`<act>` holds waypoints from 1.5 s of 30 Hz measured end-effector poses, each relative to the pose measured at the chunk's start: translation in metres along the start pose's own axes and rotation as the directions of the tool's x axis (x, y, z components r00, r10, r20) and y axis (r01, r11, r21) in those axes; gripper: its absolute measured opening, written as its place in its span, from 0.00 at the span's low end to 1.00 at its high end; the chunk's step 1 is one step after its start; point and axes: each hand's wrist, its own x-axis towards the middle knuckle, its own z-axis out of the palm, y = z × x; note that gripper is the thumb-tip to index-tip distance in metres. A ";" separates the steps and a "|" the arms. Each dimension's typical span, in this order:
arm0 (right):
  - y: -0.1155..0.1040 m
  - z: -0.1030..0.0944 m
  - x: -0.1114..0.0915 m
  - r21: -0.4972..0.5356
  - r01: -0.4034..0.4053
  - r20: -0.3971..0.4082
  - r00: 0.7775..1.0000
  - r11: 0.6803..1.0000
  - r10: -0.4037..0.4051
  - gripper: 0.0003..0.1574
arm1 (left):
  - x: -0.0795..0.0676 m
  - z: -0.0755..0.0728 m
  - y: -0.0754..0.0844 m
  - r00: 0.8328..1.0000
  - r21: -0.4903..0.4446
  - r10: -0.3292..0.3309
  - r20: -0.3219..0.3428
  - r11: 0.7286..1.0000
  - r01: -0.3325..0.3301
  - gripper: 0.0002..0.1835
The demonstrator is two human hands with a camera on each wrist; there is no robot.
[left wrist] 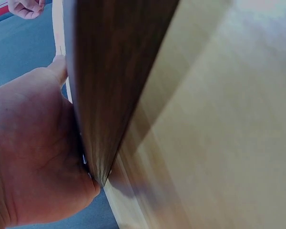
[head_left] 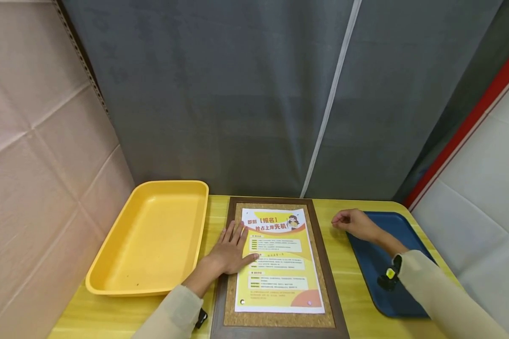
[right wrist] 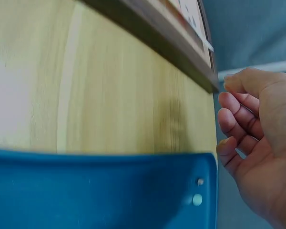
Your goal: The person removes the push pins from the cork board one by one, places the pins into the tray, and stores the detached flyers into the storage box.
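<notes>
Yellow table (head_left: 349,278): left hand (head_left: 231,252), fingers spread, rests on a printed sheet (head_left: 282,261) on a corkboard (head_left: 280,321); farther, right hand (head_left: 356,223), fingers bent, hovers near a blue tray (head_left: 371,263), any pinch unclear. Probably steadying for pinning; next calls for careful right-hand placement.
</notes>
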 end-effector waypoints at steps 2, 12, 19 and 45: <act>-0.005 0.003 0.001 0.004 0.025 0.012 1.000 1.000 -0.025 0.08 | 0.000 0.000 0.000 1.000 0.001 -0.002 -0.002 1.000 0.002 0.48; -0.033 0.020 0.007 -0.025 0.136 0.077 0.988 0.990 -0.134 0.04 | 0.000 0.002 0.000 1.000 -0.002 0.000 -0.006 1.000 0.000 0.48; -0.058 0.037 0.010 0.020 0.181 0.134 0.974 0.983 -0.182 0.04 | 0.001 0.004 -0.001 1.000 0.031 -0.009 -0.002 0.999 0.009 0.48; -0.129 0.119 -0.003 0.148 0.400 0.318 0.846 0.904 -0.427 0.04 | 0.002 0.007 -0.002 1.000 0.006 -0.015 -0.013 1.000 0.015 0.48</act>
